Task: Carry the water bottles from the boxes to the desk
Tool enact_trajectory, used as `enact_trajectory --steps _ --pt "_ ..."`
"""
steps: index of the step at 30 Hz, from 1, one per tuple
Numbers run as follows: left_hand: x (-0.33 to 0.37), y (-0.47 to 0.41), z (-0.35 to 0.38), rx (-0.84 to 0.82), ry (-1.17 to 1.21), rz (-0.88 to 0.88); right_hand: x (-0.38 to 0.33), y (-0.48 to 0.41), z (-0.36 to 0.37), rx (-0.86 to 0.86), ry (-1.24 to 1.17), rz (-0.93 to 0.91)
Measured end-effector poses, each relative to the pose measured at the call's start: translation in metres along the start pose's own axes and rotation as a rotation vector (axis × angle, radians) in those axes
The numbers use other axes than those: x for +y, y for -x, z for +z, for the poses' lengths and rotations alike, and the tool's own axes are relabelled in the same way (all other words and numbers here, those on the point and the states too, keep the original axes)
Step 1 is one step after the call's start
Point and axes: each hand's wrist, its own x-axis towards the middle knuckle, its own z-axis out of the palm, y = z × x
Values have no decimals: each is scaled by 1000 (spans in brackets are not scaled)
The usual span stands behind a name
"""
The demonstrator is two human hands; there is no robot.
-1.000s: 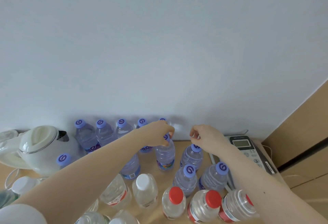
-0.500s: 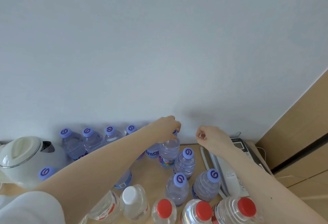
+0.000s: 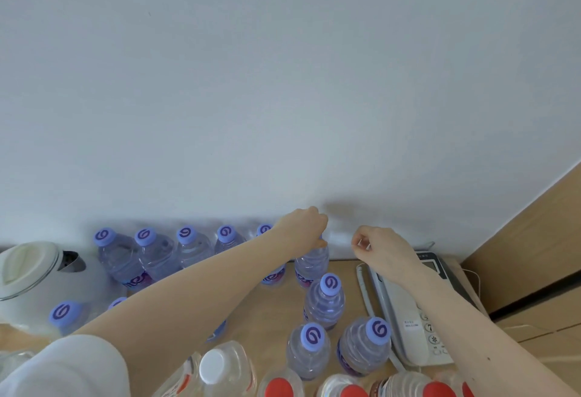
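A pale wall (image 3: 283, 82) is filling the far and upper part of the view, with a wooden panel (image 3: 534, 255) rising at the right. Below it a wooden desk (image 3: 270, 312) is carrying everything else. A white kettle (image 3: 28, 271) is standing at the far left, and a grey telephone (image 3: 405, 318) is lying at the right. A row of purple-capped water bottles (image 3: 191, 249) is standing upright along the wall; three more purple-capped bottles (image 3: 325, 302) are standing in the middle, beside the telephone. A white-capped bottle (image 3: 226, 368) and red-capped bottles (image 3: 279, 387) are crowding the near edge. The left hand (image 3: 303, 224) is reaching to the far end of the row, its fingers curling round the top of one water bottle (image 3: 311, 263), which is standing upright on the desk by the wall. The right hand (image 3: 380, 246) is hovering over the far end of the telephone, fingers curled in and gripping nothing
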Motion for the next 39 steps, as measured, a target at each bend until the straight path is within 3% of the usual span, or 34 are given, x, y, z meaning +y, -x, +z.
enact_trajectory --steps 14,23,39 --pt "-7 1 12 -33 46 147 0 2 6 -29 4 3" --pt "-7 1 9 12 -18 -65 -3 1 1 -19 -30 -15" --pt "-18 13 7 131 -60 -67 -12 8 0 -18 -51 -24"
